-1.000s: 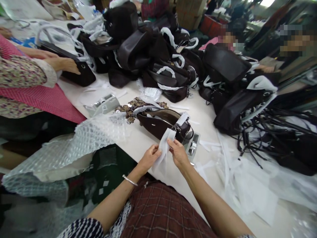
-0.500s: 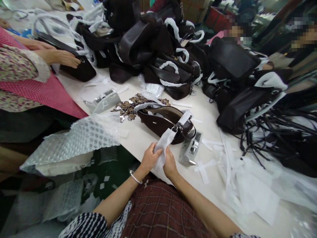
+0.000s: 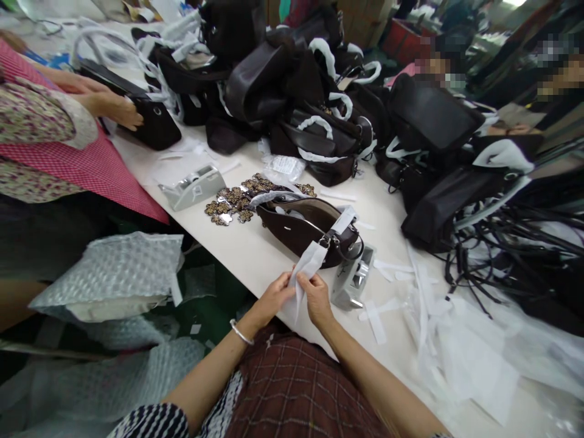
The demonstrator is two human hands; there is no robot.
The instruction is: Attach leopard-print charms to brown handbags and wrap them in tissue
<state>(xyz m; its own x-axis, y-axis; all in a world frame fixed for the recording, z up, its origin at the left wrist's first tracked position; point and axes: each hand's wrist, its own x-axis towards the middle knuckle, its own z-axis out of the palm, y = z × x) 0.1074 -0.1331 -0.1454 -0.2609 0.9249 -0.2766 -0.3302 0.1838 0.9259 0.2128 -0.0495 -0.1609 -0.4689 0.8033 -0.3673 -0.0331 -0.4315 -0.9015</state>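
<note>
A dark brown handbag (image 3: 292,230) lies on the white table in front of me, its top gaping and its light lining showing. From a metal ring at its near end a strip of white wrapping paper (image 3: 311,260) runs toward me, folded around what looks like a strap hidden inside. My left hand (image 3: 276,297) pinches the paper's lower left side. The thumb and fingers of my right hand (image 3: 314,297) close on its right edge. Just right of the bag stands a grey tape dispenser (image 3: 353,277). Flower-shaped dark ornaments (image 3: 233,201) lie beyond the bag's left end.
Dark handbags with white-wrapped handles (image 3: 314,131) are heaped along the far side. Another tape dispenser (image 3: 194,187) stands at the left edge. A co-worker's hand (image 3: 114,108) touches a black bag. Black straps (image 3: 483,249) and white paper sheets (image 3: 479,365) cover the right; bubble wrap (image 3: 123,261) lies lower left.
My right hand's thumb has come over the front of the paper, and the paper's loose lower end now hangs between my hands. The bubble wrap at left has sunk away from the table edge.
</note>
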